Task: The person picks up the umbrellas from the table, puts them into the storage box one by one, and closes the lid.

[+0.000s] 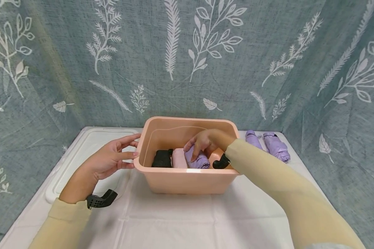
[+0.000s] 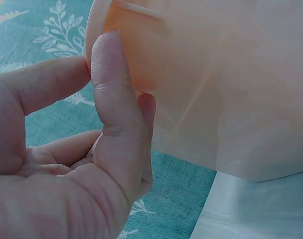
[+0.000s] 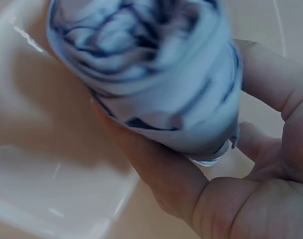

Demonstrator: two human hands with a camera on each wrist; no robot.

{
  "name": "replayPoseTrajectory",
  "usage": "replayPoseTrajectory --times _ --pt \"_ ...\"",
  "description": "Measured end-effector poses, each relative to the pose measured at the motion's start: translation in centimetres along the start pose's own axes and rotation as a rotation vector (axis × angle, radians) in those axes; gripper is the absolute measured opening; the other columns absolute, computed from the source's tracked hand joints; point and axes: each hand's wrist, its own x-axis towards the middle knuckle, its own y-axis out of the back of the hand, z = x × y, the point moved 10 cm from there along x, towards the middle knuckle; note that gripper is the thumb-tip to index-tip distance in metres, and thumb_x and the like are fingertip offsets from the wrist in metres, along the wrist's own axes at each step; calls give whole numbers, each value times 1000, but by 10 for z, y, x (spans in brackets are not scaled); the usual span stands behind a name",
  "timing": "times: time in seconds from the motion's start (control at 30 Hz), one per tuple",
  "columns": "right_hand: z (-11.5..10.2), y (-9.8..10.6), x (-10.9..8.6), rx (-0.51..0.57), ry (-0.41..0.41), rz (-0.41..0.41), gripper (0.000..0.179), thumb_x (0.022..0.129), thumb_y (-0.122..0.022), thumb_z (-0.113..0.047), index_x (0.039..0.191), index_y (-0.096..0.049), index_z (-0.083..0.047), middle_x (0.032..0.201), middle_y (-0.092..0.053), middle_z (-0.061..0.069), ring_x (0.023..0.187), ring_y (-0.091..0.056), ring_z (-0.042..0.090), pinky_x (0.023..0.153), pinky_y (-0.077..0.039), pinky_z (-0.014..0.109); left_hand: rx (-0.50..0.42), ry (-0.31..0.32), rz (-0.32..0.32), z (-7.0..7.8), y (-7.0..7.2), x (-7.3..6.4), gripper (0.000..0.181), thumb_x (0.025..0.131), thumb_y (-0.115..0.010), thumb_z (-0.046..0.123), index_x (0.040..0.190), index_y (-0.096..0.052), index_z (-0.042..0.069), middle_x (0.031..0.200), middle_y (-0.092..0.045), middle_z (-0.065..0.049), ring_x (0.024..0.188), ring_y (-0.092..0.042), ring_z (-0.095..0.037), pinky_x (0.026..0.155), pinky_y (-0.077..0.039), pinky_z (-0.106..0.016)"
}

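Backdrop: blue-green curtain point(image 1: 137, 86) with white leaf prints, around a table under white cloth point(image 1: 168, 228).
Bin: peach plastic bin point(image 1: 188, 181) on the cloth; white rimmed panel point(image 1: 87, 152), possibly a lid, to its left; slimmer purple roll point(image 1: 253, 139) and fuller purple roll point(image 1: 276, 147) to its right.
Purple bundle: inside the bin point(image 1: 202, 162), right of a pink bundle point(image 1: 179, 159) and a black bundle point(image 1: 162, 159). Contact with the bin floor: cannot tell.
Long axis: oblique, from back left to front right; near end by the front wall.
Nearer hand: right hand point(image 1: 202, 140), over the bundle from behind and above; left hand point(image 1: 118, 155) outside, at the left wall.
Right hand state: fingers bent, thumb opposite, gripping the bundle across its width.
Left hand state: fingers loosely bent and spread, holding nothing up; thumb and fingertips touch the bin's left edge. Pressure: cannot tell.
Bundle appearance: pale purple, thin creased fabric wound into a cylinder; end face shows crumpled folds and dark gaps, with a loose edge underneath.
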Motion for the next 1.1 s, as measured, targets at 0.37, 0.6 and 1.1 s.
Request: replayPoseTrajectory --times 0.37,0.6,1.1 --pt "4 -2 3 -76 -73 40 49 87 -71 5 131 -57 -9 110 -60 8 86 -64 23 81 -58 33 -21 -16 -19 1 -2 -3 78 97 -66 1 163 -26 10 129 -44 -6 89 -72 -14 74 -64 -29" --pt "11 1 6 -113 -124 43 61 88 -68 8 144 -48 -8 125 -59 14 91 -71 27 95 -58 42 -25 -27 -18 3 -2 -5 77 97 -65 1 163 -26 9 129 -44 -7 89 -72 -15 74 -64 -29" --pt "15 11 6 -335 -185 59 68 90 -74 -5 151 -46 -18 131 -59 7 98 -73 29 96 -59 42 -17 -19 -11 2 -1 -4 78 97 -65 1 163 -25 9 128 -43 -7 88 -72 -14 73 -64 -28"
